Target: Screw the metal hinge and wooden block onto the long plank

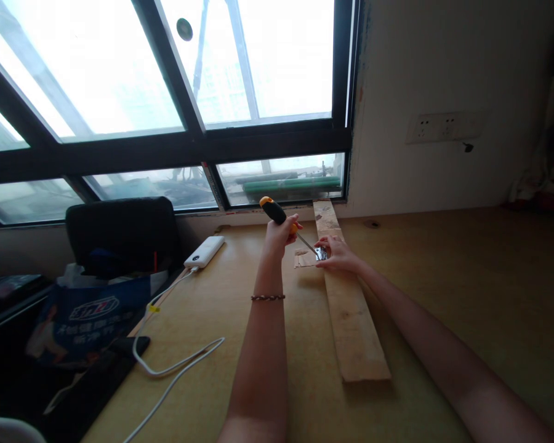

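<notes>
Wrapped round a screwdriver (273, 210) with a black and orange handle is my left hand (282, 234). The screwdriver slants down to the right, its tip at a small shiny metal piece (322, 253), perhaps a hinge. My right hand (338, 253) grips that metal piece by its right side, fingers curled about it. Beneath lies a long wooden board (353, 326), running from the window toward me. A short wooden piece (305, 258) sticks out to the left of the board under the metal piece. Whether a screw sits at the tip is too small to tell.
A white power bank (204, 251) sits at the table's left edge, and its white cable (184, 363) loops over the tabletop (466, 295). A black chair (122, 227) holding a blue bag (96, 314) stands left of the table. The window (258, 129) and a wall socket (447, 127) are behind.
</notes>
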A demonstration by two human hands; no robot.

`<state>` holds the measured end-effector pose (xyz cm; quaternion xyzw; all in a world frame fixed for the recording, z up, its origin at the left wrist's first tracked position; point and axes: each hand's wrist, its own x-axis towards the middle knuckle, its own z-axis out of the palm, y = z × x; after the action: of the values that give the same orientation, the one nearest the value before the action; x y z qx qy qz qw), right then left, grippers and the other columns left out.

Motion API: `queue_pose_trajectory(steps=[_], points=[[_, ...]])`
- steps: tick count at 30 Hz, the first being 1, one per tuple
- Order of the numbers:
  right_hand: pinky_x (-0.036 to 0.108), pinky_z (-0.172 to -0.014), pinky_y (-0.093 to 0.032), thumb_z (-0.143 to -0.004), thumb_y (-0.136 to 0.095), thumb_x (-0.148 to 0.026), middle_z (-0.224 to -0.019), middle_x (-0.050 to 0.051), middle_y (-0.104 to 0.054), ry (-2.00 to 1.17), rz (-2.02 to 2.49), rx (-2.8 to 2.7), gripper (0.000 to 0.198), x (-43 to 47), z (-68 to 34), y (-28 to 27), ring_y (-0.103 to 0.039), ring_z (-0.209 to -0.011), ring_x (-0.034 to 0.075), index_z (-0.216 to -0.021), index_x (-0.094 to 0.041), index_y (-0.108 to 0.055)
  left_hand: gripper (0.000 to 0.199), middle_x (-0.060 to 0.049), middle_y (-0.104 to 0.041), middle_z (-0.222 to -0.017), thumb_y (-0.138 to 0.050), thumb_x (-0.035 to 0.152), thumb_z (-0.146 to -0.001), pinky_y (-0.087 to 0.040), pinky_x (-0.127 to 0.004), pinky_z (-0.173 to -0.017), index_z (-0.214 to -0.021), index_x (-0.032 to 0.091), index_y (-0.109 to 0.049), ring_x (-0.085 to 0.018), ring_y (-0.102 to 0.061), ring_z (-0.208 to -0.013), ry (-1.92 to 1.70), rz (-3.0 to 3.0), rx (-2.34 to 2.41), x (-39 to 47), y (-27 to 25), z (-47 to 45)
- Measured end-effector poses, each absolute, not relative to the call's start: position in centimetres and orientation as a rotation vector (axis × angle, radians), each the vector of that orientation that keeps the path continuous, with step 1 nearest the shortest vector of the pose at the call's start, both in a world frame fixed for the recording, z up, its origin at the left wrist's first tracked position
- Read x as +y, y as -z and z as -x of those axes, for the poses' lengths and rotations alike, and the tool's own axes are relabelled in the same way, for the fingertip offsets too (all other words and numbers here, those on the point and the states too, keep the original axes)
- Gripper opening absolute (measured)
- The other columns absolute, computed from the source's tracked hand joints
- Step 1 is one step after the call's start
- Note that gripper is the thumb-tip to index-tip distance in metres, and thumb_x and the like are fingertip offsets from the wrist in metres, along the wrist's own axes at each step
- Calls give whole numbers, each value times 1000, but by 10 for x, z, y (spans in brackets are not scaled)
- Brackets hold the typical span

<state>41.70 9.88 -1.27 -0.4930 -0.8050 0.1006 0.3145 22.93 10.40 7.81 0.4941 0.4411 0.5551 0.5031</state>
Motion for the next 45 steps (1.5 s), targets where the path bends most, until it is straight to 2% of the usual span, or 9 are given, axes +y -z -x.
queue_pose_trajectory(steps=[21, 26, 29, 36, 45], points=[[37, -87, -36, -54, -73, -50, -114, 6, -55, -263, 1309, -2117, 62, 98, -416, 13, -48, -103, 25, -107, -22, -55, 28, -4, -60, -62, -63, 38, -61, -34, -19, -38, -63, 11, -57, -4, -41, -37, -1331, -1299, 1088, 102, -81, -232], [37, -87, -36, -55, -72, -51, -113, 5, -55, -257, 1299, -2117, 62, 97, -416, 13, -47, -102, 24, -106, -21, -54, 23, -3, -60, -63, -63, 32, -62, -37, -20, -40, -69, 12, -54, -5, -43, -38, -1320, -1301, 1118, 100, -84, -233], [37, -88, -36, -54, -73, -50, -114, 6, -55, -247, 1306, -2115, 63, 98, -417, 13, -47, -103, 25, -106, -21, -55, 25, 0, -55, -57, -66, 32, -60, -39, -21, -41, -70, 14, -51, -7, -46, -39, -1329, -1334, 1181, 100, -85, -232], [38, -89, -35, -56, -72, -49, -115, 6, -54, -260, 1317, -2129, 61, 96, -416, 10, -46, -106, 26, -108, -22, -55, 40, 0, -50, -52, -70, 49, -52, -34, -21, -41, -56, 15, -50, -9, -44, -44, -1335, -1640, 1325, 113, -79, -226], [39, -90, -35, -56, -73, -48, -115, 6, -54, -254, 1323, -2136, 59, 95, -415, 10, -46, -106, 26, -107, -23, -56, 43, 1, -54, -61, -77, 35, -42, -42, -23, -51, -66, 16, -48, -12, -54, -58, -1540, -1604, 1145, 118, -79, -222]])
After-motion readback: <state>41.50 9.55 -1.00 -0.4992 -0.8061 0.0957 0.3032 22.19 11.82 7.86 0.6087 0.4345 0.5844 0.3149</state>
